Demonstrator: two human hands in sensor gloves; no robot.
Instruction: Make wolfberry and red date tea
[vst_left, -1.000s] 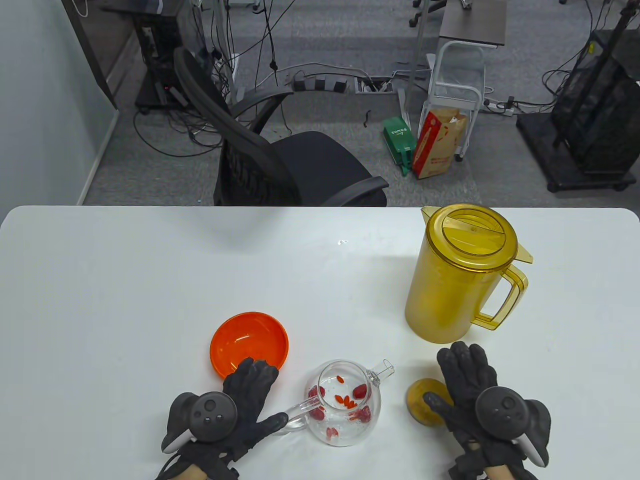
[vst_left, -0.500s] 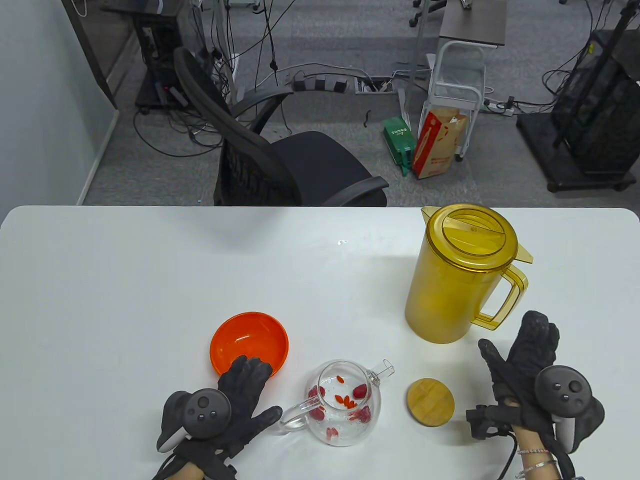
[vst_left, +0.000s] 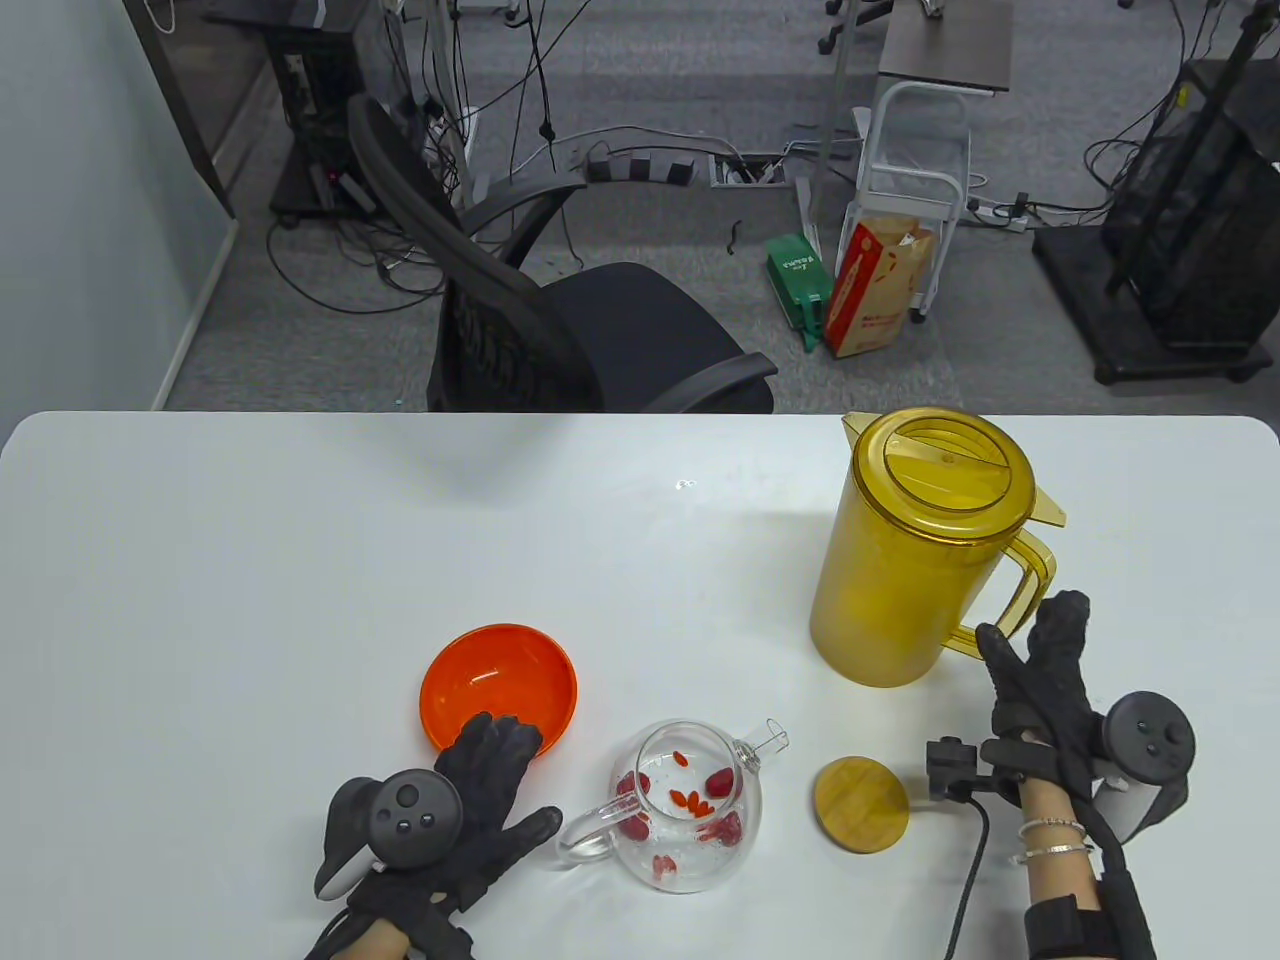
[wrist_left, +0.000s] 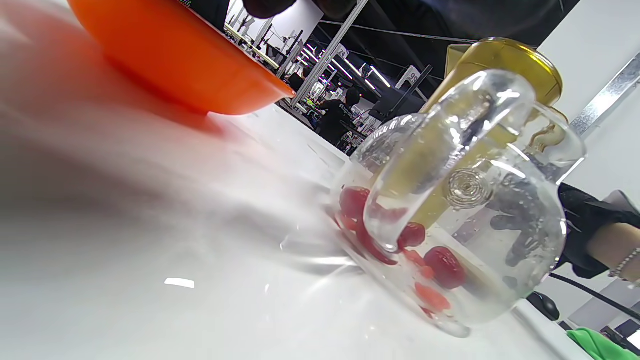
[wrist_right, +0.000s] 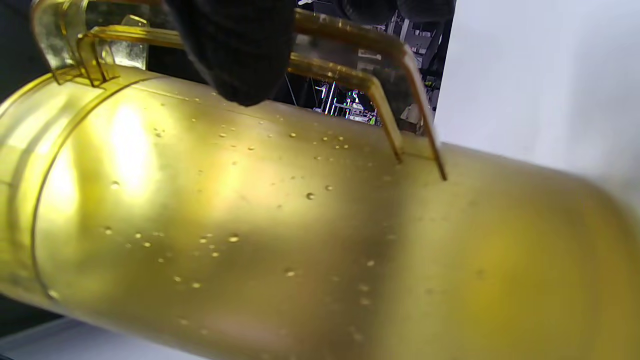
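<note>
**Teapot loaded with fruit, water jug next**

The glass teapot (vst_left: 690, 805) stands uncovered at the near edge of the white table (vst_left: 300, 560), with red dates and wolfberries (vst_left: 688, 800) lying dry on its bottom. Its handle points toward the left hand (vst_left: 470, 810), which rests flat beside it with straight, spread fingers; the thumb lies just at the handle and grips nothing. The teapot's bamboo lid (vst_left: 862, 805) lies flat on the table just to its right, and the orange bowl (vst_left: 498, 690) sits just behind the left hand.

Farther right and back stands the amber pitcher (vst_left: 925, 550), lid on. The right hand (vst_left: 1040, 680) reaches up beside its handle (vst_left: 1010, 600), fingers extended and thumb apart, not yet wrapped round anything; the right wrist view shows a gloved fingertip (wrist_right: 235, 50) close against the handle bar.

The step in hand appears to be taking the pitcher to pour water. To do it well, the fingers should pass fully through the handle loop before lifting, since the pitcher may be heavy. The left hand would do well to hold the teapot's handle, and the pour should start slowly, as the mouth is narrow and the light fruit could wash about.
</note>
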